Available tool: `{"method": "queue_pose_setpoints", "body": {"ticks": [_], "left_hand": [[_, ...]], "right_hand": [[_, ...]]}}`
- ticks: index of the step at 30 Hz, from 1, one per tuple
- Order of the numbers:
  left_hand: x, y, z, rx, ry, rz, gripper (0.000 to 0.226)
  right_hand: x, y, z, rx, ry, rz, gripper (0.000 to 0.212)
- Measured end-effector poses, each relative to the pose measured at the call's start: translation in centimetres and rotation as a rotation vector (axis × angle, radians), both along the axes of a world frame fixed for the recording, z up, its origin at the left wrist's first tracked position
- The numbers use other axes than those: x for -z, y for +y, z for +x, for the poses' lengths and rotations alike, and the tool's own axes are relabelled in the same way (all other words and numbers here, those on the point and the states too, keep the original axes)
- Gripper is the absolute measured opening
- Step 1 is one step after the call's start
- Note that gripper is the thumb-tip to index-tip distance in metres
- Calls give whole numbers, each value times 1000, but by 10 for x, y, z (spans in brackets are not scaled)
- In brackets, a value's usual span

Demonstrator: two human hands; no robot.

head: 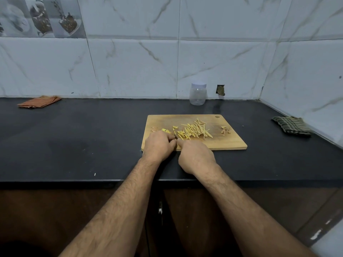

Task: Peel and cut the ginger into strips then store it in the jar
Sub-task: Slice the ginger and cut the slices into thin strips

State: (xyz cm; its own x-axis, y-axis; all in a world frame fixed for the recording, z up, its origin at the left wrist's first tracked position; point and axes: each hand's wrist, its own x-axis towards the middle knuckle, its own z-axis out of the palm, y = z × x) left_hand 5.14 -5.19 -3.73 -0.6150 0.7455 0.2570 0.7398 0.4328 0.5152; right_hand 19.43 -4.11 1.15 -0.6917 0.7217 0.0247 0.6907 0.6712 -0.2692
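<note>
Black counter (74,141): cloths (39,102) flank board (230,143) (jar (198,94) behind).

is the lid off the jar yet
No, the clear jar stands by the wall behind the cutting board with its pale lid on top.

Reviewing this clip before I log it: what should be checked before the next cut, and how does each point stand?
1. Cutting board flat on the counter: ok.
2. Uncut ginger piece held down by the left hand: ok, its fingers curl over it.
3. Knife blade in the right hand: cannot tell, only a dark sliver shows between the hands.
4. Left fingertips away from the edge: cannot tell, hands are touching.
5. Ginger strips piled apart from peel scraps: ok.
6. Jar open for storing: not ok, its lid is on.
</note>
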Motion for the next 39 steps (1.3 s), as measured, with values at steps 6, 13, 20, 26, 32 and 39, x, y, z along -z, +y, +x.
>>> {"method": "queue_pose_setpoints", "body": {"ticks": [6,13,20,26,32,39], "left_hand": [[-2,-3,3,-1,20,7,27],[-4,-3,4,-7,13,8,28],[-4,-4,4,-14,6,20,30],[-2,-4,4,-27,-2,57,29],[-2,-6,3,-39,-57,103,23],[-2,-5,2,-34,-58,80,24]], "right_hand": [[7,-8,17,17,-67,16,65],[8,-12,20,26,-82,41,70],[7,-8,10,36,-44,46,66],[6,-8,22,49,-49,-10,70],[5,-11,15,50,43,-9,67],[3,-8,2,31,56,-2,63]]}}
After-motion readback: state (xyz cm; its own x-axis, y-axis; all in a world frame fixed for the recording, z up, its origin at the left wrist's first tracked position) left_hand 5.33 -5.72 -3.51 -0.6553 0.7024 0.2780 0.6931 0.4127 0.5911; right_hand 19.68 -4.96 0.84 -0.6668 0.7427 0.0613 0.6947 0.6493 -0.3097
